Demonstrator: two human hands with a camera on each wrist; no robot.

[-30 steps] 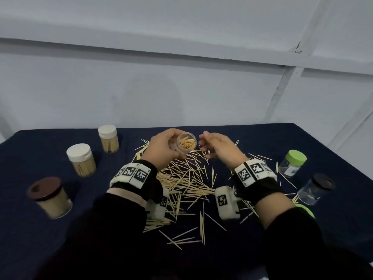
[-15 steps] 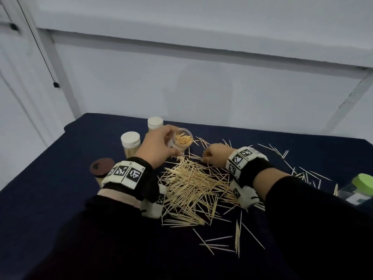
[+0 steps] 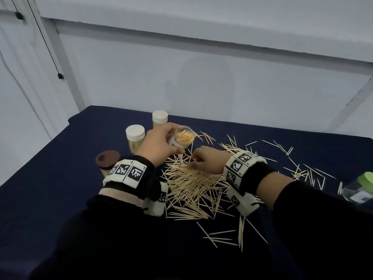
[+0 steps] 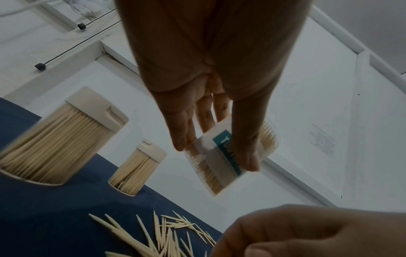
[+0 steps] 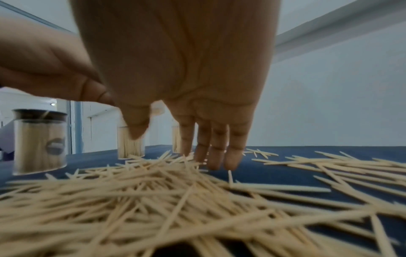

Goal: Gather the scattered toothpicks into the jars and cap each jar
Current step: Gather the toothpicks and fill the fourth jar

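Observation:
My left hand (image 3: 175,146) grips a small clear open jar (image 3: 184,136), partly filled with toothpicks, and holds it tilted above the table; the jar (image 4: 222,156) carries a teal label under my thumb. Just right of it and lower, my right hand (image 3: 194,161) is down on the far edge of the big toothpick pile (image 3: 191,184). In the right wrist view my right hand (image 5: 175,149) has nearly straight fingers (image 5: 219,156) whose tips touch the pile (image 5: 153,200). The thumb stands apart and nothing is pinched.
Two white-capped full jars (image 3: 135,136) (image 3: 159,118) and a brown-lidded jar (image 3: 107,159) stand at the left on the dark blue cloth (image 3: 60,199). A green-lidded jar (image 3: 361,188) sits at the right edge. Loose toothpicks (image 3: 302,170) lie scattered to the right and near me.
My right hand has come down from beside the jar's mouth onto the pile. The left hand kept hold of the jar. The head view has swung left.

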